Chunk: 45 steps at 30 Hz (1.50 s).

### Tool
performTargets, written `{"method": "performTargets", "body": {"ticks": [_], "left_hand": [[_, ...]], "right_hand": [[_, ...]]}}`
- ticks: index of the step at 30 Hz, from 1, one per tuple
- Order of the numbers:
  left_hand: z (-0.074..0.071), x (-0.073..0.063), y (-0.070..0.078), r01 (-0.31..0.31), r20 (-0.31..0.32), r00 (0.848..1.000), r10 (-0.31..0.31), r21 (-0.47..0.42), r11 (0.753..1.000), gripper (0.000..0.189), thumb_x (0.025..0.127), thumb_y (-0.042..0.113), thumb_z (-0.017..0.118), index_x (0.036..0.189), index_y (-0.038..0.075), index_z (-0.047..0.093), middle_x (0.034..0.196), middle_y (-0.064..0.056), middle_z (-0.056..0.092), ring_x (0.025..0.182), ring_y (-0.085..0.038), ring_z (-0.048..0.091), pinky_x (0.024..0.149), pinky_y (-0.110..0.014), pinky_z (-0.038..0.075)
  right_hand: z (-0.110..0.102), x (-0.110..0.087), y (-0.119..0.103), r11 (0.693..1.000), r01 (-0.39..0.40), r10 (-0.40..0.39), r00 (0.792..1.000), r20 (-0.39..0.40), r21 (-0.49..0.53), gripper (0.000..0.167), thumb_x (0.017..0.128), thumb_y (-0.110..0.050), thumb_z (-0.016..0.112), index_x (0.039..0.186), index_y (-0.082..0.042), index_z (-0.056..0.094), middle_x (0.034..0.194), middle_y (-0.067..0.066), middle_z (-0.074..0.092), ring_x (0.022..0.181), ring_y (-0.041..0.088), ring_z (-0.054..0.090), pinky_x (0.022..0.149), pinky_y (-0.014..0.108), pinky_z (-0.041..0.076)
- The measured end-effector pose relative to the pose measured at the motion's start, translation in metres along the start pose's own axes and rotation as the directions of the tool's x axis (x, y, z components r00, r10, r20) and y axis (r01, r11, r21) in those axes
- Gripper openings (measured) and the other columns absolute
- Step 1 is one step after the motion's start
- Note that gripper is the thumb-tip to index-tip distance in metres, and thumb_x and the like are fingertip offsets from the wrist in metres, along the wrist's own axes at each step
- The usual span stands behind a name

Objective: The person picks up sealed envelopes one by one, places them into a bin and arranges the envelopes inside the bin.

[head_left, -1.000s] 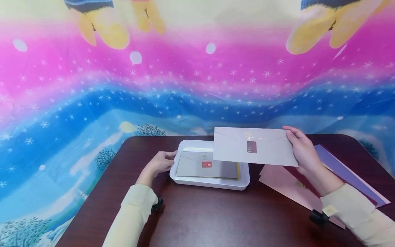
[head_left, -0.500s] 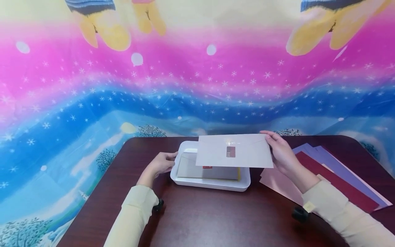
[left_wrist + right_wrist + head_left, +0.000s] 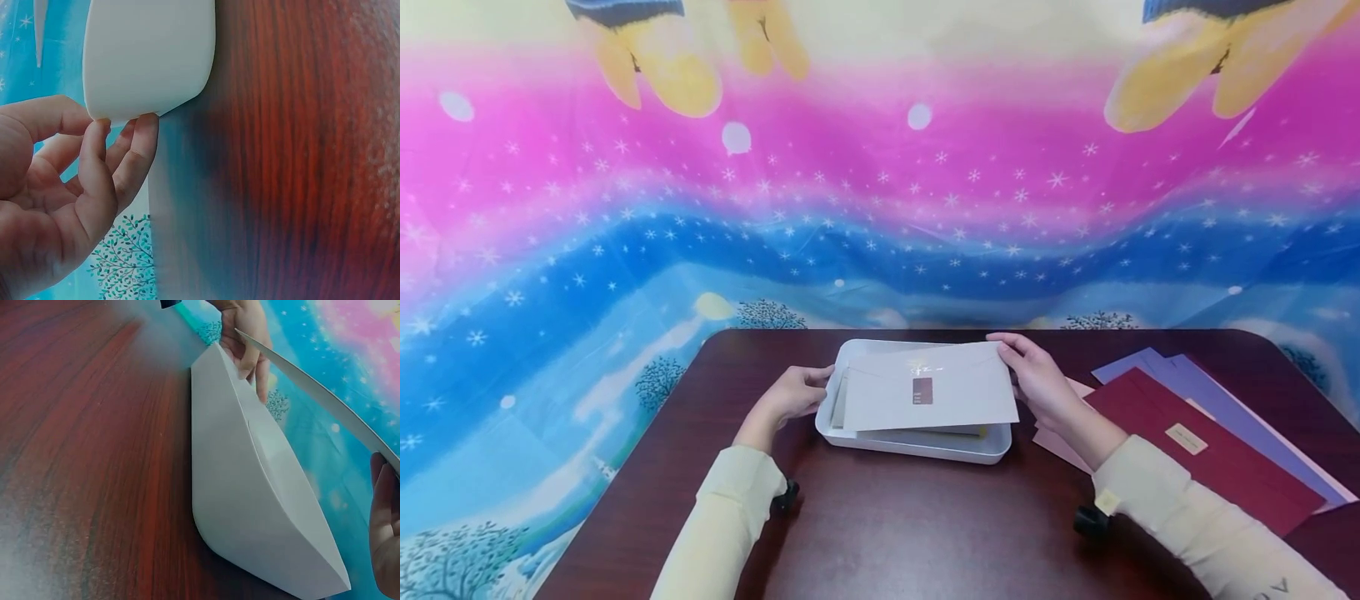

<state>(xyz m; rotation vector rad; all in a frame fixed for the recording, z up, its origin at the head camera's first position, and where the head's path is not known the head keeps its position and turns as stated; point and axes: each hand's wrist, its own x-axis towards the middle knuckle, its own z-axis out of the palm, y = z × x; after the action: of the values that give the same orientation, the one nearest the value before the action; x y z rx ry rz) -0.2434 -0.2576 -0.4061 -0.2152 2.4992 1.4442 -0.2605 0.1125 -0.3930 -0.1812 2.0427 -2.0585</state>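
My right hand [image 3: 1037,379] pinches the right end of a pale envelope [image 3: 958,396] with a dark square sticker. The envelope is over the white tray [image 3: 917,451], slightly tilted; in the right wrist view it [image 3: 325,394] stands apart from the rim on the near side. Beneath it lie more envelopes in the tray, mostly covered; a grey one [image 3: 839,410] and a yellow edge [image 3: 981,431] show. At the tray's left end my left hand [image 3: 793,393] grips the rim, its thumb and fingers [image 3: 145,140] touching the tray in the left wrist view.
To the right several envelopes lie fanned on the dark wooden table [image 3: 880,533]: a red one [image 3: 1138,421] with a small label, purple ones [image 3: 1240,400] and a pink one [image 3: 1060,443]. A printed cloth [image 3: 880,208] hangs behind the table's far edge.
My right hand has brought the pale envelope left and down over the tray, covering the envelope with the red sticker. The red envelope at right is now uncovered. My left hand stays at the tray.
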Motion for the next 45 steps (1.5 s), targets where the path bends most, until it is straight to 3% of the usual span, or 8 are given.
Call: {"method": "performTargets", "body": {"ticks": [5, 12, 18, 30, 35, 40, 45], "left_hand": [[-0.001, 0.0, 0.0, -0.002, 0.001, 1.0, 0.002, 0.012, 1.0, 0.055, 0.096, -0.005, 0.055, 0.15, 0.004, 0.051, 0.142, -0.025, 0.056, 0.088, -0.02, 0.06, 0.077, -0.031, 0.055], [0.0, 0.0, -0.001, 0.0, 0.002, 1.0, 0.0, 0.002, 1.0, 0.054, 0.096, -0.005, 0.055, 0.149, 0.004, 0.052, 0.138, -0.025, 0.059, 0.1, -0.019, 0.062, 0.078, -0.031, 0.056], [0.0, -0.001, 0.001, 0.0, 0.003, 1.0, 0.0, -0.003, 1.0, 0.056, 0.095, -0.005, 0.057, 0.15, 0.003, 0.051, 0.136, -0.024, 0.061, 0.087, -0.019, 0.061, 0.078, -0.033, 0.055], [0.0, 0.001, 0.001, 0.027, -0.015, 1.0, -0.027, -0.002, 1.0, 0.055, 0.096, -0.004, 0.058, 0.15, 0.007, 0.052, 0.139, -0.023, 0.06, 0.102, -0.021, 0.064, 0.079, -0.03, 0.057], [0.001, 0.001, 0.002, 0.02, -0.015, 1.0, -0.02, 0.006, 1.0, 0.055, 0.096, -0.004, 0.057, 0.15, 0.005, 0.052, 0.138, -0.023, 0.06, 0.101, -0.021, 0.065, 0.08, -0.032, 0.057], [0.001, 0.001, 0.002, 0.015, -0.012, 1.0, -0.015, 0.01, 1.0, 0.055, 0.095, -0.004, 0.058, 0.15, 0.005, 0.052, 0.137, -0.024, 0.061, 0.094, -0.019, 0.064, 0.077, -0.031, 0.056], [0.001, 0.0, 0.002, 0.013, -0.008, 1.0, -0.013, 0.01, 1.0, 0.056, 0.095, -0.005, 0.058, 0.15, 0.005, 0.052, 0.138, -0.024, 0.061, 0.093, -0.019, 0.063, 0.073, -0.028, 0.054]], "right_hand": [[0.003, 0.006, 0.003, 1.0, -0.009, 0.009, 1.0, 0.008, 0.005, 0.043, 0.113, -0.024, 0.039, 0.15, -0.003, 0.041, 0.119, 0.003, 0.06, 0.091, 0.008, 0.064, 0.076, 0.03, 0.055], [0.01, 0.01, 0.008, 0.999, -0.035, 0.035, 0.998, 0.044, -0.002, 0.044, 0.113, -0.02, 0.038, 0.152, 0.001, 0.038, 0.122, 0.007, 0.06, 0.091, 0.006, 0.063, 0.078, 0.027, 0.054], [0.015, 0.012, 0.009, 0.999, -0.043, 0.044, 0.997, 0.059, -0.009, 0.042, 0.113, -0.017, 0.037, 0.151, 0.002, 0.039, 0.126, 0.016, 0.06, 0.089, 0.008, 0.066, 0.077, 0.027, 0.056], [0.023, 0.014, 0.01, 0.99, -0.105, 0.111, 0.991, 0.072, -0.092, 0.045, 0.112, -0.017, 0.042, 0.152, 0.002, 0.04, 0.133, 0.023, 0.059, 0.091, 0.011, 0.067, 0.08, 0.029, 0.055], [0.022, 0.015, 0.008, 0.987, -0.125, 0.135, 0.986, 0.1, -0.102, 0.051, 0.112, -0.023, 0.043, 0.156, 0.002, 0.036, 0.144, 0.028, 0.048, 0.101, 0.018, 0.066, 0.087, 0.032, 0.056], [0.018, 0.014, 0.004, 0.985, -0.129, 0.144, 0.981, 0.133, -0.114, 0.055, 0.112, -0.022, 0.041, 0.159, 0.004, 0.029, 0.154, 0.034, 0.037, 0.117, 0.033, 0.063, 0.097, 0.039, 0.053], [0.012, 0.011, -0.001, 0.985, -0.119, 0.139, 0.976, 0.166, -0.127, 0.059, 0.112, -0.023, 0.042, 0.161, 0.004, 0.023, 0.159, 0.033, 0.028, 0.133, 0.046, 0.048, 0.103, 0.043, 0.049]]}}
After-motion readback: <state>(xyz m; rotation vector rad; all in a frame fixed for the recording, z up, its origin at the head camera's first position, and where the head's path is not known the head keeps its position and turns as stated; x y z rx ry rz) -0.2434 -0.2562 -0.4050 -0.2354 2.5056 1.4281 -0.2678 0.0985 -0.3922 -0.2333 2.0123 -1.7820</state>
